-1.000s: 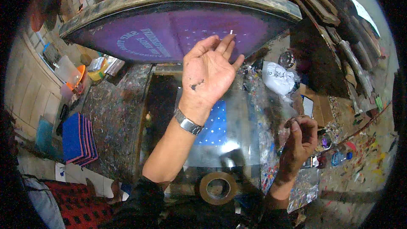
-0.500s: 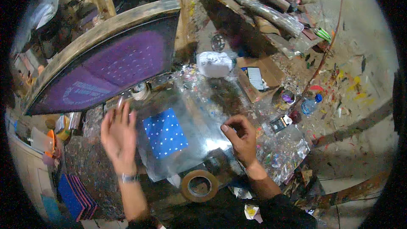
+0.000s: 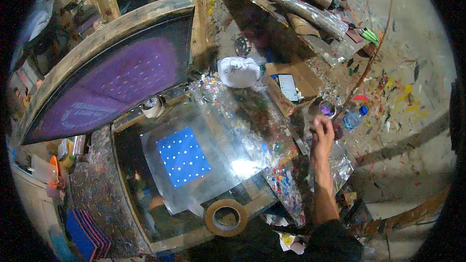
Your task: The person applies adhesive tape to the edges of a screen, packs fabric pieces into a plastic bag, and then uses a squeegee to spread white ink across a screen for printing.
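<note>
My right hand (image 3: 323, 133) reaches over the right side of the worktable, fingers bent and drawn together; what they hold, if anything, is hidden. Just beyond its fingertips stands a small can with purple inside (image 3: 327, 108). My left hand is out of view. On the dark glass surface before me lies a clear plastic sheet (image 3: 225, 148). A blue rectangle with white stars (image 3: 183, 157) shows flat at its left part. A roll of brown tape (image 3: 226, 217) rests at the near edge.
A wooden-framed purple screen (image 3: 121, 77) stands tilted up at the left. Behind the sheet are a white tub (image 3: 154, 107), a white cloth bundle (image 3: 239, 72) and a cardboard box (image 3: 308, 82) holding a phone (image 3: 287, 87). A water bottle (image 3: 354, 118) stands right; blue sheets (image 3: 85, 235) lie lower left.
My right hand has moved right, from beside the plastic sheet to near the purple can, covering the small dark pack there. My left hand has left the view.
</note>
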A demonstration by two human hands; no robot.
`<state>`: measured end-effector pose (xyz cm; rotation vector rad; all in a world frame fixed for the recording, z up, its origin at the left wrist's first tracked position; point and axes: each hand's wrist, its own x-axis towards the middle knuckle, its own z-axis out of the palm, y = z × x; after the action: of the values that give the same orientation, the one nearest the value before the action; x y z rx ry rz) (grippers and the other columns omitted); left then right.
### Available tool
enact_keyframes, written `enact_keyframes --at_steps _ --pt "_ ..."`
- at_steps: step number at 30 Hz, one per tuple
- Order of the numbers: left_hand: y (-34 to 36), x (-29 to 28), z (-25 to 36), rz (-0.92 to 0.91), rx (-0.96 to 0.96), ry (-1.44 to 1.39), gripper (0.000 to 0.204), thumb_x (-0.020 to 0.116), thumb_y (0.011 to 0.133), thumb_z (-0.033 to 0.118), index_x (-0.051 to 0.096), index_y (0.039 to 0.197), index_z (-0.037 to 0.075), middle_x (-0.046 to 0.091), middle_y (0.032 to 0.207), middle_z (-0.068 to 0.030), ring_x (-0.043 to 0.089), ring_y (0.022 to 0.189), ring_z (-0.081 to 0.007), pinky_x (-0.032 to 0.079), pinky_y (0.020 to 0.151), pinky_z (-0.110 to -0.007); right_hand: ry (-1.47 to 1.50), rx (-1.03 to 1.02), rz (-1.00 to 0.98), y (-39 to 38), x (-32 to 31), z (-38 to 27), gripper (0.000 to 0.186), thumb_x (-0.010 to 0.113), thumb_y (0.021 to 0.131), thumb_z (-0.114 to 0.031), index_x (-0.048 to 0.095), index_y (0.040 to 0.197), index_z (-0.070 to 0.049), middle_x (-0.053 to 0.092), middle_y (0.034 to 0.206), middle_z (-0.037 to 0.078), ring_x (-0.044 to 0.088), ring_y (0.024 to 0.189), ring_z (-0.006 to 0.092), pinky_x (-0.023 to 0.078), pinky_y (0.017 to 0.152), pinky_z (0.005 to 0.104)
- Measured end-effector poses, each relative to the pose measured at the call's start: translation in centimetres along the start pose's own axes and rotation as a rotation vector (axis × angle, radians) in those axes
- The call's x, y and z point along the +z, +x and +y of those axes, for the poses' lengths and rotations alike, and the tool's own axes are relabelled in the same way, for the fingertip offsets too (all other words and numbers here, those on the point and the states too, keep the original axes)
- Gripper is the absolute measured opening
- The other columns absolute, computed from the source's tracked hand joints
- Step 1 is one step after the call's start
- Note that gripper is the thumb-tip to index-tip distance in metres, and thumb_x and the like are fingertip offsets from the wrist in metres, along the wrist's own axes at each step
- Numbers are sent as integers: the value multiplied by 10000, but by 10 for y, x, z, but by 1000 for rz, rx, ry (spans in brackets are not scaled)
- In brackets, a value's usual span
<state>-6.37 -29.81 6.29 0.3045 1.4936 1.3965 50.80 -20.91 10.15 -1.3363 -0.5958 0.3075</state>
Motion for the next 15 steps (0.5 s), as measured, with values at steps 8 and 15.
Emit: enact_keyframes --at_steps 8,15 --pt "1 -26 10 -40 -151 -40 548 482 934 519 508 1342 153 554 1284 -131 576 1024 -251 442 910 -482 -225 -187 -291 210 41 81 266 520 942 -327 600 999 -79 599 1064 47 529 969 185 410 871 325" --pt "-4 -69 33 79 -149 -35 635 499 913 610 486 1377 177 534 1336 -135 581 1041 -264 438 913 -507 -95 138 -430 293 57 173 298 446 916 -265 625 924 -27 662 950 87 593 828 191 465 761 338"
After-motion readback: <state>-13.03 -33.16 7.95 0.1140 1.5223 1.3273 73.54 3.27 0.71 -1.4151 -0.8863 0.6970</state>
